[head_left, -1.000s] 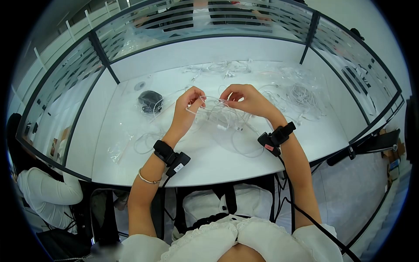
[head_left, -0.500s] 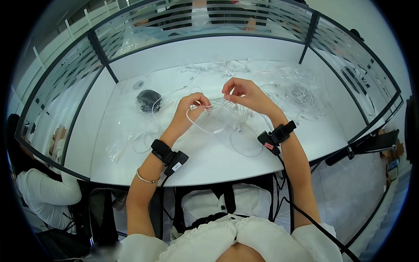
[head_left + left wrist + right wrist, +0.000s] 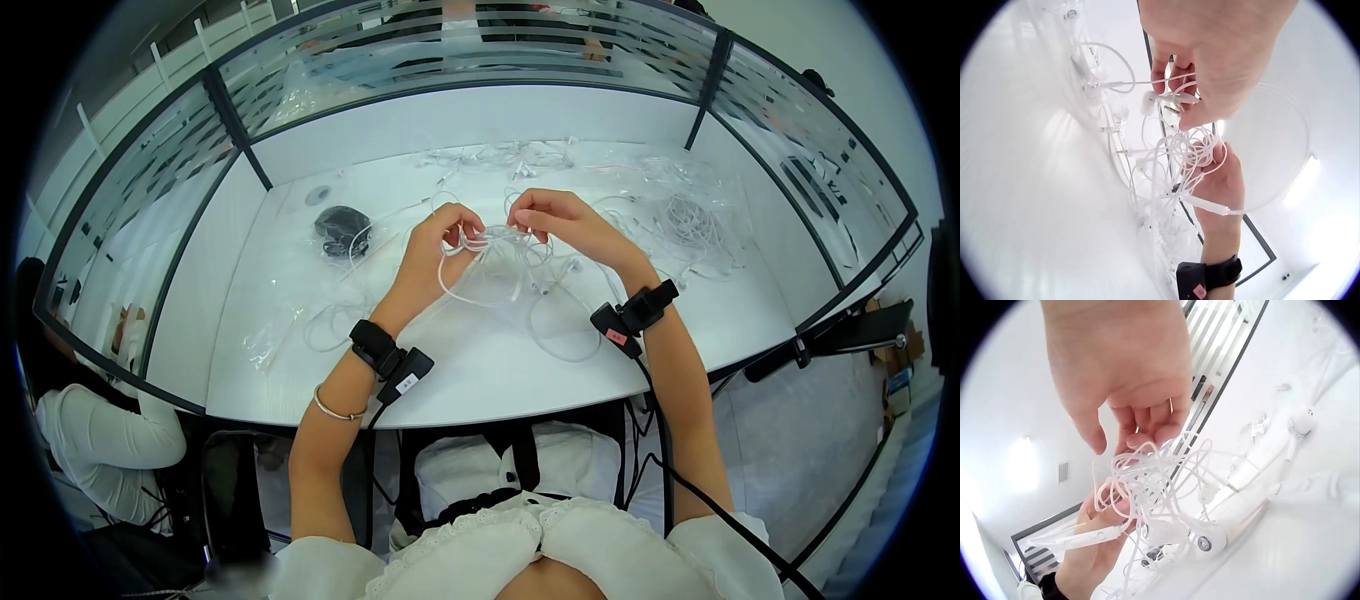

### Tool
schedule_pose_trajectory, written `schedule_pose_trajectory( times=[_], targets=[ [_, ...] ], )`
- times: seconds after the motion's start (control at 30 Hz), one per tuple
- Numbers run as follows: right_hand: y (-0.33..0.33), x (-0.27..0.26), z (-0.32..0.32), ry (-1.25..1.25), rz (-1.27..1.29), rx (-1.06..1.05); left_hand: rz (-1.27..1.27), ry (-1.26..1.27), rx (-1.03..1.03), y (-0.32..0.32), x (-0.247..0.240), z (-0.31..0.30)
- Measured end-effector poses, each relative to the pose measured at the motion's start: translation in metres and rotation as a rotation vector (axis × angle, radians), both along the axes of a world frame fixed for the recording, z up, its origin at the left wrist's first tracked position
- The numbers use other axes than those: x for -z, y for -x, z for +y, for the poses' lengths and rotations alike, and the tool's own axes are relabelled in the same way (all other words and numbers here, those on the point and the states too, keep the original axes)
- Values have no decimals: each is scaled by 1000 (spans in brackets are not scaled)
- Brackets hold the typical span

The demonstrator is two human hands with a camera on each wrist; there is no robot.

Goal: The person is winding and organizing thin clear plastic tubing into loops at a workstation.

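A tangled bundle of white earphone cable (image 3: 497, 246) hangs between the two hands over the desk. My left hand (image 3: 440, 245) grips the loops on its left side, fingers curled. Across from it, my right hand (image 3: 565, 222) has its curled fingers in the loops, with the thumb apart from the fingers in the right wrist view. A slim inline remote (image 3: 1085, 539) sticks out beside the left hand there. Below the tangle dangle white earbuds (image 3: 1211, 540). The left wrist view shows another earbud (image 3: 1149, 103) at the left fingertips.
Toward the left of the white desk (image 3: 450, 370) lies a dark bundle (image 3: 342, 232) in clear plastic. A coiled cable (image 3: 690, 218) in clear wrapping is at the right. More white cables (image 3: 515, 155) lie along the back. Partition panels (image 3: 480, 115) enclose the back and sides.
The right hand rose off the tangle half a second ago and is now back down at it. More cable loops are gathered at the left hand, with one loop hanging below.
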State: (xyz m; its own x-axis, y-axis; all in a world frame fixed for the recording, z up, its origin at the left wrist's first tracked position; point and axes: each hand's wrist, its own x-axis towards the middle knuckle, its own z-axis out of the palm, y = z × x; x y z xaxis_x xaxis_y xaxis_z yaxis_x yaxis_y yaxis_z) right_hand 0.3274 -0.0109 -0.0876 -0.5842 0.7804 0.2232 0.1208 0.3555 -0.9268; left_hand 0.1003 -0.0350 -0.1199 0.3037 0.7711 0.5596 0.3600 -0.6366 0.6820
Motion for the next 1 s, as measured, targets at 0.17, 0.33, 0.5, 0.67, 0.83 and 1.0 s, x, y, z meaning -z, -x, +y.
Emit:
schedule_pose_trajectory(
  times=[0.17, 0.33, 0.5, 0.67, 0.83, 1.0],
  targets=[
    [4, -1, -6, -238, -244, 68, 54, -15, -13, -2, 0, -3],
    [3, -2, -9, -334, -333, 114, 54, 1, 4, -2, 5, -2],
    [2, 3, -3, -410, -82, 152, 19, 89, 11, -6, -5, -9],
    [-7, -12, -1, -153, 204, 257, -2, 113, -27, -4, 2, -3],
    [-2, -10, -1, -44, 279, 236, -75, 84, -98, -3, -4, -4],
    [-11, -15, 1, 196, 396, 84, -286, 26, -271, 5, -1, 4]
  ],
)
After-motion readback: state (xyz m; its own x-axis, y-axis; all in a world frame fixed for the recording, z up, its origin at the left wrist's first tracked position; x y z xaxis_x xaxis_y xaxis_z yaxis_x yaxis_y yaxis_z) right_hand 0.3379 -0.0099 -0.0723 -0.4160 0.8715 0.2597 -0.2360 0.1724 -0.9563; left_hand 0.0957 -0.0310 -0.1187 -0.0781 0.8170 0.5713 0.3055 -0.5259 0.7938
